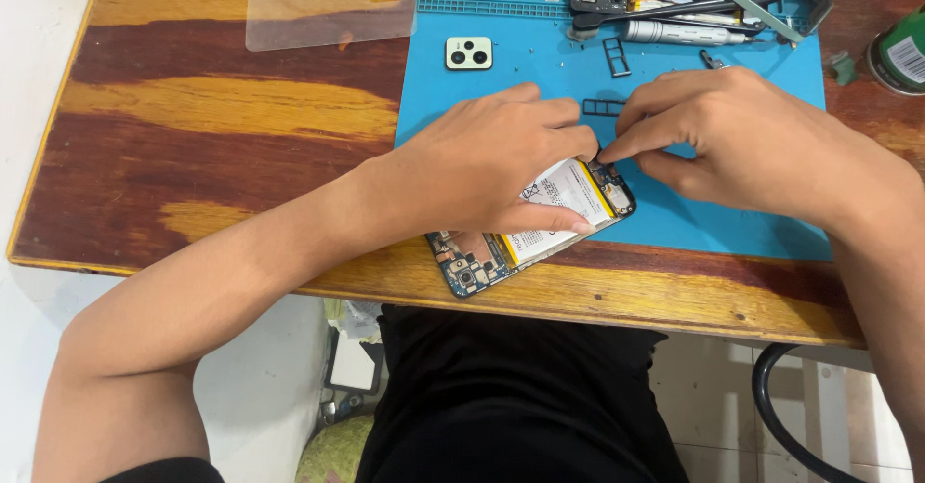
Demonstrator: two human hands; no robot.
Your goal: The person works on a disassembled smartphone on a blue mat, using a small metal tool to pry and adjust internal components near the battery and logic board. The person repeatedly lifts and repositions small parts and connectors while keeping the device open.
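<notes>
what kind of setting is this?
Likely a small phone-repair bench. Both hands, left hand and right hand, work on an opened phone with its battery exposed, on a blue repair mat over a wooden table; tools lie at the mat's far edge.

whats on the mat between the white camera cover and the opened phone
In the head view, the left hand lies between the white camera cover and the opened phone, over the blue mat; above the hand the mat shows bare.

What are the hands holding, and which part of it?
The left hand holds the opened phone down across its middle, thumb on the battery. The right hand pinches at the phone's far end; what it grips is hidden.
</notes>
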